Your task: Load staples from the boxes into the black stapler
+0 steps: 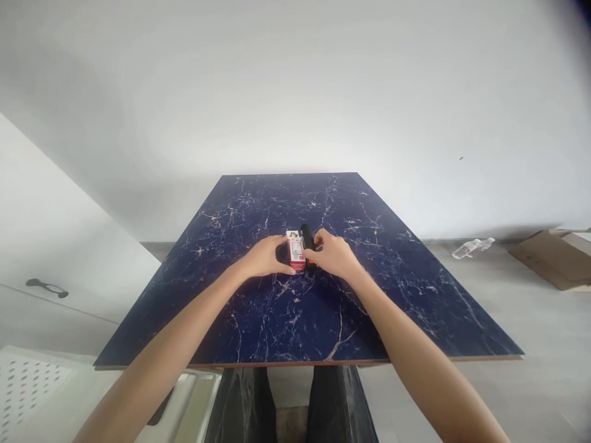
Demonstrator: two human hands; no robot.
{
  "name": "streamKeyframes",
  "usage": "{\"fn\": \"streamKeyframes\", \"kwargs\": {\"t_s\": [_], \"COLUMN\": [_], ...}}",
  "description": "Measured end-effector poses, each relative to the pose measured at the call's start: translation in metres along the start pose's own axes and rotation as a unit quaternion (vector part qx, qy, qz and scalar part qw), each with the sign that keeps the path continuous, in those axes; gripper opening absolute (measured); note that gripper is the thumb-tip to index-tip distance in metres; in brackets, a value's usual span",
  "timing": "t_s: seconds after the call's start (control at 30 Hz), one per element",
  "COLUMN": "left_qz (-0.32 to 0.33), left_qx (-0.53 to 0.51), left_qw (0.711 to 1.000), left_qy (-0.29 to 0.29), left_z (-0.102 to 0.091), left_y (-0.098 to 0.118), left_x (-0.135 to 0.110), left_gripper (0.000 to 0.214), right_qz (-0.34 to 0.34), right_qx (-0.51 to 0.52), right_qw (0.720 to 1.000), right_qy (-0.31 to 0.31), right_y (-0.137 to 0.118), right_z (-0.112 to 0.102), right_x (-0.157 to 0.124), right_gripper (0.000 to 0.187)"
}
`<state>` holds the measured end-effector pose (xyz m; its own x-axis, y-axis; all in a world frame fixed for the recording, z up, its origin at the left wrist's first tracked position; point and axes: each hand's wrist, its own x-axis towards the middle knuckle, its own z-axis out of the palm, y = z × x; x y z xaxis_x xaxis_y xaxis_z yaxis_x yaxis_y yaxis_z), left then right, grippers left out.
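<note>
A small red and white box [295,250] stands on the dark blue marbled table [295,307] near its middle. My left hand [265,257] wraps around the box's left side, fingers curled on it. Right beside the box is a black object with an orange part [308,241]. My right hand [335,255] closes on this black object, fingers bent round it. Both arms stretch forward over the table. What the black object is I cannot make out.
A white wall lies behind the table. On the floor at the right lie a clear plastic bottle [471,247] and a flat cardboard box [551,264]. A white cabinet with a dark handle [46,287] stands at the left.
</note>
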<state>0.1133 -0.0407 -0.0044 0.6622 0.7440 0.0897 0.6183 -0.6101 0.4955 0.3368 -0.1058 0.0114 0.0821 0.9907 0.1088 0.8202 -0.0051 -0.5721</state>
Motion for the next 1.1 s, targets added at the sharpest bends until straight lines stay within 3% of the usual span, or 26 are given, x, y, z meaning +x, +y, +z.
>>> {"fn": "streamKeyframes", "kwargs": {"t_s": [0.17, 0.4, 0.47, 0.53, 0.63, 0.73, 0.77, 0.87, 0.97, 1.03, 1.1], "left_qz": [0.045, 0.085, 0.095, 0.104, 0.105, 0.083, 0.072, 0.039, -0.004, -0.006, -0.003], "left_qx": [-0.002, -0.057, -0.04, -0.014, 0.017, 0.03, 0.044, 0.093, 0.119, 0.138, 0.153], "left_qw": [0.999, 0.995, 0.995, 0.994, 0.993, 0.992, 0.991, 0.983, 0.975, 0.982, 0.984], "left_qy": [-0.003, -0.01, 0.001, 0.012, 0.045, 0.092, 0.108, 0.154, 0.189, 0.13, 0.088], "left_z": [0.034, 0.117, 0.13, 0.133, 0.119, 0.087, 0.074, 0.034, 0.01, 0.006, 0.008], "left_y": [0.042, 0.133, 0.152, 0.158, 0.143, 0.108, 0.094, 0.045, -0.002, -0.025, -0.039], "left_x": [0.053, 0.18, 0.197, 0.197, 0.17, 0.126, 0.11, 0.067, 0.038, 0.028, 0.025], "left_gripper": [0.091, 0.112, 0.112, 0.11, 0.1, 0.071, 0.063, 0.048, 0.048, 0.053, 0.058], "right_qz": [0.021, 0.142, 0.16, 0.155, 0.109, 0.025, -0.011, -0.152, -0.24, -0.262, -0.292], "right_qx": [-0.054, -0.131, -0.131, -0.126, -0.158, -0.172, -0.154, -0.113, -0.094, -0.073, -0.067], "right_qw": [0.998, 0.976, 0.971, 0.974, 0.976, 0.96, 0.964, 0.973, 0.965, 0.962, 0.954], "right_qy": [0.038, 0.104, 0.12, 0.107, 0.106, 0.22, 0.218, 0.129, 0.059, 0.019, -0.024], "right_y": [0.053, 0.17, 0.19, 0.198, 0.181, 0.132, 0.111, 0.05, 0.014, 0.008, 0.013], "right_z": [-0.038, -0.111, -0.123, -0.13, -0.134, -0.122, -0.111, -0.06, 0.001, 0.031, 0.048], "right_x": [0.0, 0.013, 0.014, 0.014, 0.015, 0.025, 0.03, 0.045, 0.053, 0.055, 0.055], "right_gripper": [0.025, 0.035, 0.035, 0.033, 0.029, 0.034, 0.036, 0.038, 0.044, 0.047, 0.047]}}
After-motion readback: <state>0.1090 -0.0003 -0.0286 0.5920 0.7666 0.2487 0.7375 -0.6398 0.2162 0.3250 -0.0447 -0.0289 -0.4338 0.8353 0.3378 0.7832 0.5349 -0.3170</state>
